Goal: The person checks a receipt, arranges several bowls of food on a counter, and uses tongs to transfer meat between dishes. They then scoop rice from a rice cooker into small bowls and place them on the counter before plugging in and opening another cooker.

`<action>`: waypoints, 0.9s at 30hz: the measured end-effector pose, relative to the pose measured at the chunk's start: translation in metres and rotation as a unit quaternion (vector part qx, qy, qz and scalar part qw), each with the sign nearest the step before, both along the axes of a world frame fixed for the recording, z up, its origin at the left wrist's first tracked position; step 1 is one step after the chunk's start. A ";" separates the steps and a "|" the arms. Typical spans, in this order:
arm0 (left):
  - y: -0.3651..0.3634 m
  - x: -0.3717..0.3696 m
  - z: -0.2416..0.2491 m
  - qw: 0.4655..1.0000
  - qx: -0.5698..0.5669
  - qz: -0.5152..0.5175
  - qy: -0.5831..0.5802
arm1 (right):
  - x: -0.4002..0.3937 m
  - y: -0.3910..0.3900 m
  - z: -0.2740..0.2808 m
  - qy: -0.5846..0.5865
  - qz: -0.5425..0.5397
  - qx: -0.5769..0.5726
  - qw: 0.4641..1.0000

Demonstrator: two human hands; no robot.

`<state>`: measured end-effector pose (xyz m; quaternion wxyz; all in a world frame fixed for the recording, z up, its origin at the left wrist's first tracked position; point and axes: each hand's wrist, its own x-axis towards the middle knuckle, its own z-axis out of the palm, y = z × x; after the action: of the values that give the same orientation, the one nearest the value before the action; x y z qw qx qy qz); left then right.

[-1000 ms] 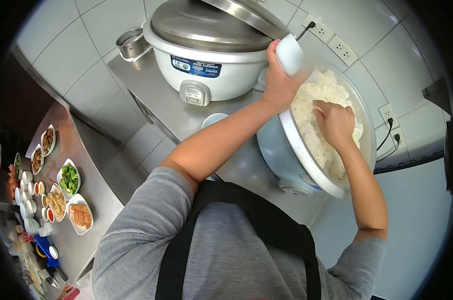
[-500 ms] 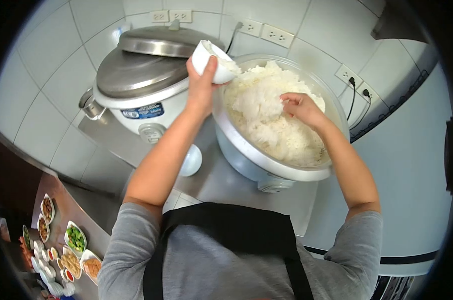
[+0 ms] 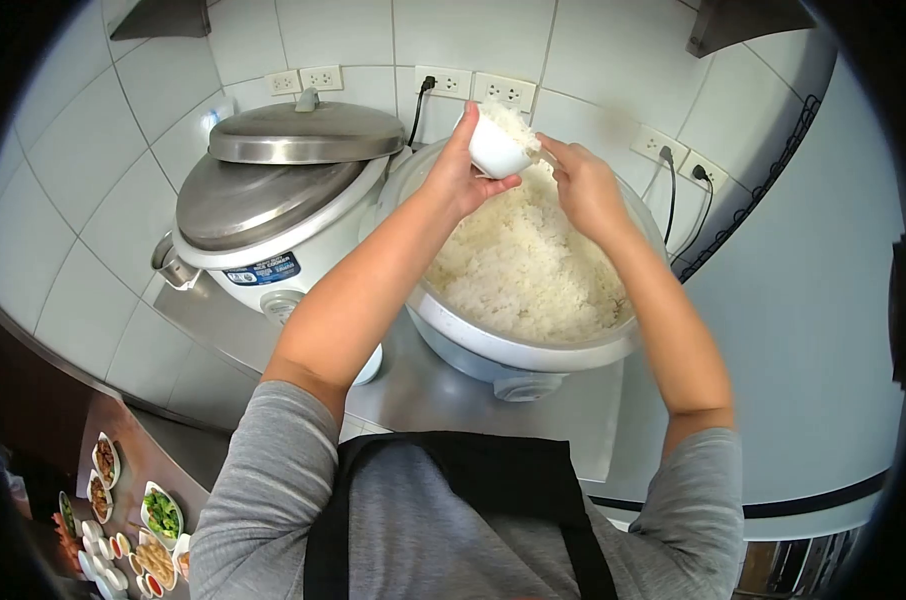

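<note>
My left hand (image 3: pixel 460 172) is wrapped round a small white bowl (image 3: pixel 497 152), tilted to the right and filled with white rice (image 3: pixel 511 122). At the bowl's right edge, my right hand (image 3: pixel 585 185) has its fingers bent together against the rice. Whatever those fingers may hold is hidden or too small to make out. Both hands are above a large open rice cooker (image 3: pixel 473 335), which holds a big heap of cooked rice (image 3: pixel 533 270).
A second rice cooker (image 3: pixel 238 275), its lid on and another metal lid (image 3: pixel 308 135) on top, stands left. Part of a pale bowl (image 3: pixel 370 368) shows beside my left forearm. Dishes of food, including green vegetables (image 3: pixel 161 511), are at lower left. A grey rounded surface (image 3: pixel 793 330) borders the right.
My left hand has moved right with the bowl, whose opening now faces more upward. My right hand has risen from the rice heap to the bowl's edge. The camera view has shifted.
</note>
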<state>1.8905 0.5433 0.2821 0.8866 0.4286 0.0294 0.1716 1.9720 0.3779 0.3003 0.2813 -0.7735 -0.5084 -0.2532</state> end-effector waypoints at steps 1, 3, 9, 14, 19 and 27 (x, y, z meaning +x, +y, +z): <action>0.002 0.000 -0.001 1.000 -0.007 -0.014 -0.012 | 0.007 -0.005 0.009 0.013 0.023 -0.011 1.000; 0.002 -0.006 -0.002 0.996 -0.039 -0.052 -0.053 | 0.018 -0.010 0.035 0.076 0.019 -0.027 0.997; 0.009 -0.009 -0.005 0.988 -0.039 -0.110 -0.101 | 0.008 -0.008 0.043 0.000 0.079 -0.030 0.996; 0.008 -0.012 -0.007 0.984 -0.055 -0.103 -0.133 | 0.004 -0.011 0.046 0.029 0.087 -0.020 0.996; 0.011 -0.016 0.002 0.991 0.030 -0.067 -0.113 | -0.006 -0.009 0.038 -0.022 0.080 -0.035 0.996; 0.018 -0.027 0.017 0.978 0.038 0.009 -0.203 | -0.025 -0.028 0.028 0.025 0.073 0.104 0.992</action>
<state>1.8637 0.5617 0.2991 0.8555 0.4181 -0.1541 0.2638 1.9469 0.3499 0.3284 0.3901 -0.7071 -0.5274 -0.2640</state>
